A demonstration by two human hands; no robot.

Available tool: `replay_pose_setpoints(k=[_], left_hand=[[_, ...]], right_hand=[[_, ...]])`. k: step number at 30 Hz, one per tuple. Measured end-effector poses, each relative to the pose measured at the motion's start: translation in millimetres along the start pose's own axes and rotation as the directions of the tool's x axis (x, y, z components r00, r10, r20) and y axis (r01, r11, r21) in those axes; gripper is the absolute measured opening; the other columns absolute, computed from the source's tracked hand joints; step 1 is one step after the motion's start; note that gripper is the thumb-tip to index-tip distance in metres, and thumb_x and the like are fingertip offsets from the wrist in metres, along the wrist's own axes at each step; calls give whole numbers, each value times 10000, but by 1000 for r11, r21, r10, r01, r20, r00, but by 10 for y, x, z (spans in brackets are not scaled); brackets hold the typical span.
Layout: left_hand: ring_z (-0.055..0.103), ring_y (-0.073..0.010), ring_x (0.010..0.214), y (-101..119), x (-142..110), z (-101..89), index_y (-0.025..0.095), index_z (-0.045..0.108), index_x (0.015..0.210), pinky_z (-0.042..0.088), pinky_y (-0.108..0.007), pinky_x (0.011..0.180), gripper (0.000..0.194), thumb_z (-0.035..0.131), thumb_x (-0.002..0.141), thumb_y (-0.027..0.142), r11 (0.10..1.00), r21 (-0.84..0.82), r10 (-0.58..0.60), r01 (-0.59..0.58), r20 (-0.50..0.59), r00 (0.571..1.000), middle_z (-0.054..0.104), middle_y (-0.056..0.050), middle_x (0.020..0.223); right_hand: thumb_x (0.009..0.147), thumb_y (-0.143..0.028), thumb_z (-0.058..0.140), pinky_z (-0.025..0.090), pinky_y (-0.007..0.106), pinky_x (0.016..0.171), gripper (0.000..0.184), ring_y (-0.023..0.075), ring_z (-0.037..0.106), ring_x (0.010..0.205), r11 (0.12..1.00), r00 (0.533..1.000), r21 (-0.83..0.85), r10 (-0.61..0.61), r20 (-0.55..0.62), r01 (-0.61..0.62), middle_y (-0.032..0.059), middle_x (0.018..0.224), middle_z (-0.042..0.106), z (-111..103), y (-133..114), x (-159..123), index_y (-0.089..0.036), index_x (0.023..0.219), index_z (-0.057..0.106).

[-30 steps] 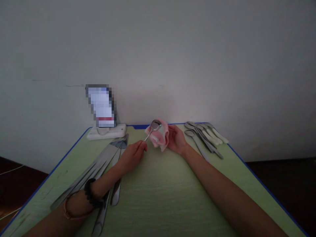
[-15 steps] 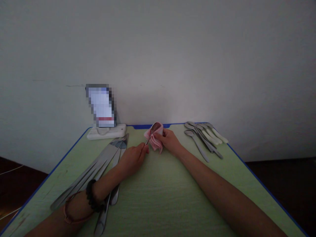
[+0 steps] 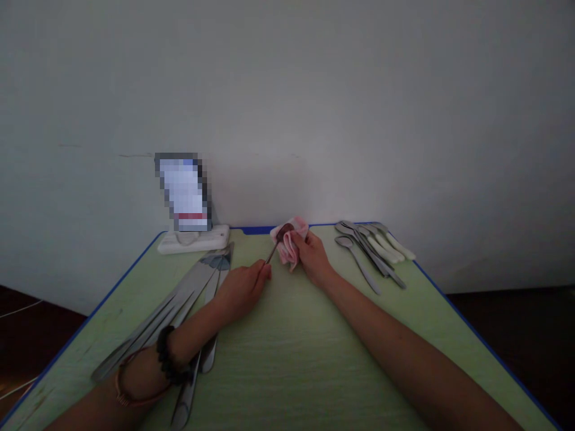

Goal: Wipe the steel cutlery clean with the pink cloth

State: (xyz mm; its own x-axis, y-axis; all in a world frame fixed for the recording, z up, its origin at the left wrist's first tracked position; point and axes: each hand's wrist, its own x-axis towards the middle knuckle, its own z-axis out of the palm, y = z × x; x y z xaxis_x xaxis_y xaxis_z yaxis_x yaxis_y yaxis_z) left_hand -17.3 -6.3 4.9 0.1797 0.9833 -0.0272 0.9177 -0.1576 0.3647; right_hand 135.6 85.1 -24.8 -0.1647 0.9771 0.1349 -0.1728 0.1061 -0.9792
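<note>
- One spoon point(image 3: 284, 230) at twelve o'clock on the tabletop point(image 3: 287, 365), near far edge; bowl against pink-and-white cloth point(image 3: 290, 255).
- Left hand point(image 3: 244, 290), seven o'clock of cloth: fingers closed around spoon handle.
- Right hand point(image 3: 315, 260), four o'clock: fingers gripping cloth, thumb beside bowl.
- Long metal utensils point(image 3: 179, 294), eight o'clock, fanned flat.
- White-handled pieces point(image 3: 399, 245) and loose spoons point(image 3: 358, 263), three o'clock.

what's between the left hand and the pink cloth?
A metal spoon, in the head view: it runs from the left hand up to the pink cloth, which the right hand holds.
</note>
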Motion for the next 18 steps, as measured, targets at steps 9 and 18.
replay_pose_setpoints(k=[9,18], left_hand=[[620,-197,623,-5,-6,13,187,526,882,371,-258,582,334,227,949,319,1000,15,-12,12,-6,1000,633,-39,665],[581,-182,566,-17,2,18,194,557,875,369,-257,580,366,224,944,330,995,-98,-12,10,-18,1000,576,-3,577]], right_hand=[[735,-415,581,362,242,554,245,133,481,610,969,997,-241,-43,67,58,-2,624,587,34,-77,-55,-179,674,602],[802,-486,501,438,259,529,314,154,553,620,867,948,415,174,267,-276,14,755,648,20,-196,-1,-191,854,593]])
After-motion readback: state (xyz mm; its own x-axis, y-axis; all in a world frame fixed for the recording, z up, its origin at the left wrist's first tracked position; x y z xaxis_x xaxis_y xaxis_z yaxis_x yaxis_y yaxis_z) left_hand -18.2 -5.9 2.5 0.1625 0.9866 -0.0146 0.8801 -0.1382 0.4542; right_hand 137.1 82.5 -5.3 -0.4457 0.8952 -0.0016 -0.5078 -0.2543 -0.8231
